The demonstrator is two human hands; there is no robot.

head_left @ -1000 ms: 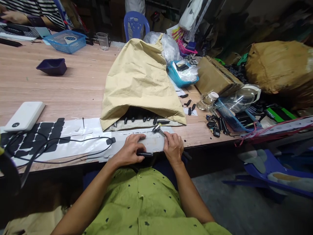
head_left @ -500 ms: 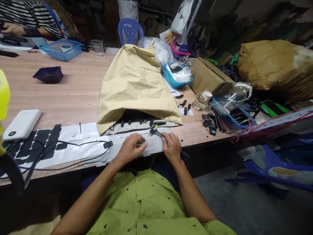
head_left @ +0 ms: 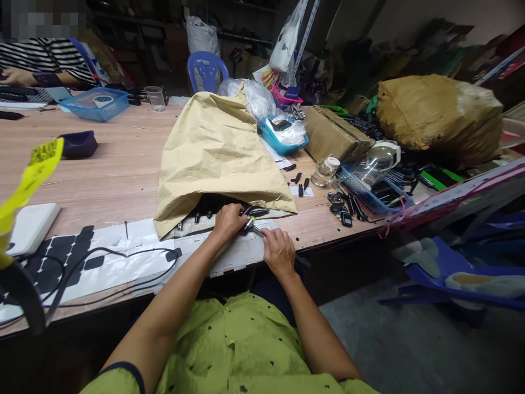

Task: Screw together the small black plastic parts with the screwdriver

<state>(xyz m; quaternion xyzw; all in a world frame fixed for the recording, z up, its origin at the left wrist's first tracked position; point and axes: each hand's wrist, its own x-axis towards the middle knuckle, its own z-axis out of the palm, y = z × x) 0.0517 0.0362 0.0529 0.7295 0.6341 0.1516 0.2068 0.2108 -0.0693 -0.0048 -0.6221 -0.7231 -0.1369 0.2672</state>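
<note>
My right hand (head_left: 279,250) is closed round a tool with a bright metal shaft (head_left: 258,231) and a rounded head, which looks like a ratchet wrench. Its head points up and left toward my left hand (head_left: 230,220). The fingers of my left hand are bent together at the mouth of a tan cloth bag (head_left: 221,150), just beside the tool's head; what they hold, if anything, is hidden. Small black cylindrical pieces (head_left: 197,217) stand in a row inside the bag's opening. Under both hands lies a pale flat board (head_left: 240,254) along the table edge.
Left are a white box (head_left: 35,227), a sheet with black stickers (head_left: 68,254) and a looping black cable (head_left: 139,251). Right are key fobs (head_left: 346,219), a glass jar (head_left: 325,171) and a blue basket (head_left: 369,197). A striped sleeve (head_left: 53,57) shows at far left.
My left hand has moved up and right to the bag's mouth, and its fingers have bent together. My right hand still holds the tool, slightly lower. The view has shifted a little.
</note>
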